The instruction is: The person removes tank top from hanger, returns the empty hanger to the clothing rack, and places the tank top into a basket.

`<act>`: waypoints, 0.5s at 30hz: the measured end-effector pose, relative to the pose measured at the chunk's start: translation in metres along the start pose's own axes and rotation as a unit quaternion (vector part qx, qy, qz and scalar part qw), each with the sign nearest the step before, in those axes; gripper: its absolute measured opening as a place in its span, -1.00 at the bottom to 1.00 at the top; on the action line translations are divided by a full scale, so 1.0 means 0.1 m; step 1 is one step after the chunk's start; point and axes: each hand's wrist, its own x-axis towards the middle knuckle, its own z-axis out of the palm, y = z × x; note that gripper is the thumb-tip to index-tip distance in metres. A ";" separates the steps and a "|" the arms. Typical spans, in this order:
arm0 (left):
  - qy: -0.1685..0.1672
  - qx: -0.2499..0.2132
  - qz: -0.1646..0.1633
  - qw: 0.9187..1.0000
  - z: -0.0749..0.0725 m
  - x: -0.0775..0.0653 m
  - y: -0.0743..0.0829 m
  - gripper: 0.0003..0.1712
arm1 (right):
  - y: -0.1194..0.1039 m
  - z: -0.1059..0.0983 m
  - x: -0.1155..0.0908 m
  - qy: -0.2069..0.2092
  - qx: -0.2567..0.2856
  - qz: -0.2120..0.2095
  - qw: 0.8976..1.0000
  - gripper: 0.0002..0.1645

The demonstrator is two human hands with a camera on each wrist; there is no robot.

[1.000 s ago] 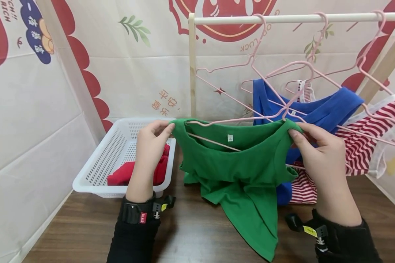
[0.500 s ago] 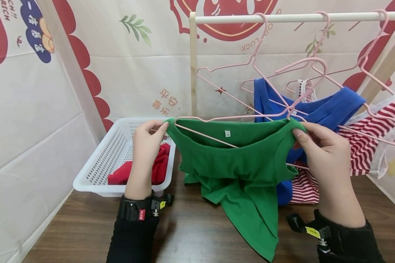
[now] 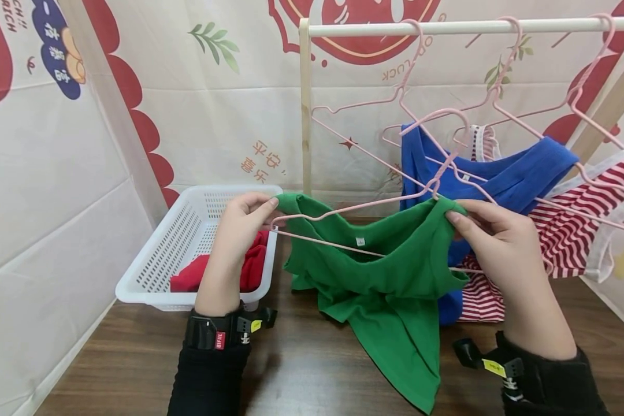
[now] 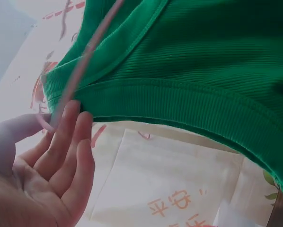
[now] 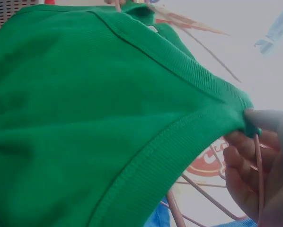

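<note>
A green ribbed tank top hangs between my two hands, its lower part trailing onto the table. My left hand pinches its left shoulder strap. A pink wire hanger lies at the neckline, with its left end showing in front of the strap, by my left fingertips. In the left wrist view the hanger wire crosses the strap and ends between thumb and fingers. My right hand grips the right strap, thumb on top; the hanger's right end comes out below that strap.
Behind stands a rack with a white rail carrying several pink hangers. A blue top and a red-and-white striped garment hang close behind my right hand. On the left, a white basket holds red cloth.
The hanger has tilted, its hook swinging left and lower. Its left end, earlier inside the strap, now pokes out in front by my left hand. Both hands have shifted slightly inward since half a second ago.
</note>
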 end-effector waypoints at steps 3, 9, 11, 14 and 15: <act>-0.033 0.025 0.009 0.999 0.05 -0.01 0.01 -0.73 | 0.00 0.05 0.01 -0.006 -0.035 0.008 0.999 -0.76; -0.094 0.061 0.030 0.993 0.18 -0.02 0.00 -0.78 | 0.00 0.13 -0.01 -0.010 -0.070 0.024 0.997 -0.72; -0.106 0.078 0.034 0.991 0.21 -0.02 -0.01 -0.78 | 0.00 0.15 -0.01 -0.011 -0.073 0.029 0.997 -0.72; -0.119 0.106 0.038 0.986 0.25 -0.02 -0.02 -0.78 | -0.01 0.17 -0.01 -0.008 -0.079 0.033 0.996 -0.72; -0.123 0.116 0.038 0.985 0.25 -0.02 -0.03 -0.77 | -0.01 0.17 -0.01 -0.007 -0.083 0.033 0.996 -0.72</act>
